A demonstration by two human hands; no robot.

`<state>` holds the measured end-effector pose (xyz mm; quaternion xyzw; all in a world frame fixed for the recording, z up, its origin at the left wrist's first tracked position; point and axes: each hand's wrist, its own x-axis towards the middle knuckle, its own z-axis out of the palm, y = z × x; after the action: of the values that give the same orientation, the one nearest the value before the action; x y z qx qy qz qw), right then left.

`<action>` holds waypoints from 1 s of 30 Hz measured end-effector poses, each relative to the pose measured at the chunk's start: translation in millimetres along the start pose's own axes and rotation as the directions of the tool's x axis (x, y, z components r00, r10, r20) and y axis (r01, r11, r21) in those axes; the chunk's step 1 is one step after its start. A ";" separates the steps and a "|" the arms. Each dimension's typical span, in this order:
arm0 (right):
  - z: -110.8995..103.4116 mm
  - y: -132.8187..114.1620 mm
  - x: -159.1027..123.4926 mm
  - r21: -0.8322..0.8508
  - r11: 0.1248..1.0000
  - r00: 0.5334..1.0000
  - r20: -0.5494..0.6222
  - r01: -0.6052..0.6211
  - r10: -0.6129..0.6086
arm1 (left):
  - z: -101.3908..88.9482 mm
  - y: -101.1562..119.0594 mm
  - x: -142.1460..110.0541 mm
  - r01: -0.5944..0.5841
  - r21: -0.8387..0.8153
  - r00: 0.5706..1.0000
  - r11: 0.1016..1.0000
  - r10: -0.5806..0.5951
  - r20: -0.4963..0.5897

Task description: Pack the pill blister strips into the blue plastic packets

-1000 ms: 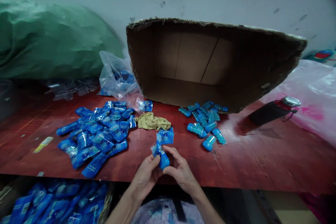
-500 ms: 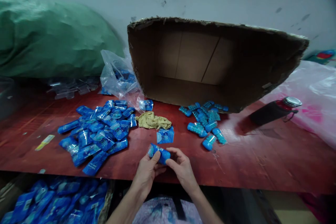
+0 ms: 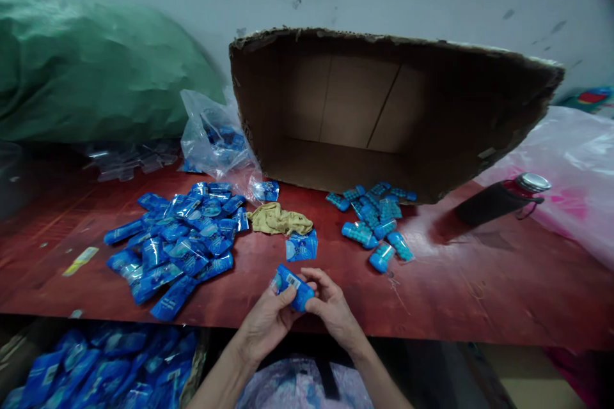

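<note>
A shiny blue plastic packet with a white barcode patch (image 3: 293,287) is held in both hands above the near edge of a red-surfaced table (image 3: 455,287). Its long axis runs aslant, from far left to near right: the flatter end points away and leftward, the rounder end toward the right hand (image 3: 336,308). The barcode faces up (its digits are too small to read).

The left hand (image 3: 267,319) has its thumb pressed on the upper face, fingers curled beneath, closed on the packet. The right hand pinches the near right end, thumb on the near side and fingers bent around behind; how firmly it grips, I cannot tell.

Just beyond lies a flat blue printed piece (image 3: 302,246), lengthwise across the view, beside a crumpled yellowish cloth (image 3: 279,220). To the left spreads a heap of glossy blue packets (image 3: 185,243), their long axes pointing many ways. To the right are clear-and-blue containers with teal contents (image 3: 371,223), in front of a large brown cardboard box (image 3: 355,102) whose open side faces the person. Farther right, a dark cylindrical bottle with a metal cap (image 3: 494,201) leans rightward in view.
</note>
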<state>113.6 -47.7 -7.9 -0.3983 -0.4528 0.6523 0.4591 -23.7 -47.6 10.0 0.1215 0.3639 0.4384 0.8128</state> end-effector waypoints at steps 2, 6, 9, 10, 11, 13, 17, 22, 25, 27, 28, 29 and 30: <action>1.5 -0.7 -0.6 -0.083 0.995 0.999 -0.020 0.048 -0.050 | 3.2 -6.1 1.1 -0.038 -0.017 0.998 0.999 0.037 -0.047; 6.9 5.6 0.2 -0.226 0.968 0.986 -0.096 0.109 -0.133 | 8.2 -14.3 3.8 -0.081 -0.002 0.985 0.997 0.079 -0.153; 7.9 11.9 3.6 -0.180 0.983 0.976 -0.205 0.041 -0.078 | 10.6 -13.6 5.2 -0.068 0.006 0.976 0.998 0.068 -0.206; 7.2 12.3 5.0 -0.133 0.991 0.978 -0.207 0.010 -0.038 | 11.3 -12.0 5.4 -0.059 -0.006 0.977 0.998 0.056 -0.206; 5.9 11.5 6.4 -0.076 0.997 0.983 -0.183 -0.019 0.005 | 11.9 -10.1 5.5 -0.049 -0.028 0.979 0.998 0.042 -0.200; 2.7 7.6 8.6 0.041 0.997 0.994 -0.089 -0.065 0.068 | 12.3 -5.8 5.1 -0.026 -0.084 0.983 0.996 0.010 -0.185; -1.7 0.9 10.4 0.167 0.978 0.992 0.007 -0.123 0.124 | 9.7 -1.7 3.5 0.014 -0.129 0.988 0.992 -0.034 -0.153; 2.9 2.6 10.9 0.142 0.980 0.989 -0.024 -0.141 0.146 | 8.5 -9.3 2.8 -0.033 -0.067 0.989 0.997 0.023 -0.149; 7.2 4.9 12.0 0.058 0.991 0.989 -0.069 -0.124 0.128 | 12.2 -12.7 2.5 -0.060 -0.028 0.983 0.998 0.055 -0.174; 8.0 4.9 13.2 0.012 0.990 0.989 -0.049 -0.139 0.140 | 14.4 -8.1 2.0 -0.075 -0.006 0.977 0.997 0.073 -0.202; 7.3 3.6 14.2 -0.027 0.990 0.990 -0.033 -0.136 0.135 | 14.7 -2.0 1.8 -0.090 0.002 0.971 0.996 0.088 -0.222; 5.8 1.3 15.6 -0.087 0.989 0.993 -0.027 -0.116 0.115 | 14.1 7.1 1.6 -0.110 0.008 0.964 0.994 0.109 -0.243; 3.6 -2.1 17.7 -0.166 0.983 0.997 -0.033 -0.076 0.071 | 12.5 19.4 1.5 -0.143 0.010 0.954 0.990 0.141 -0.264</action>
<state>106.2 -31.2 -6.7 -0.4605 -0.4845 0.6233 0.4057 -26.6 -33.4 28.1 0.0842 0.4573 0.5094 0.7241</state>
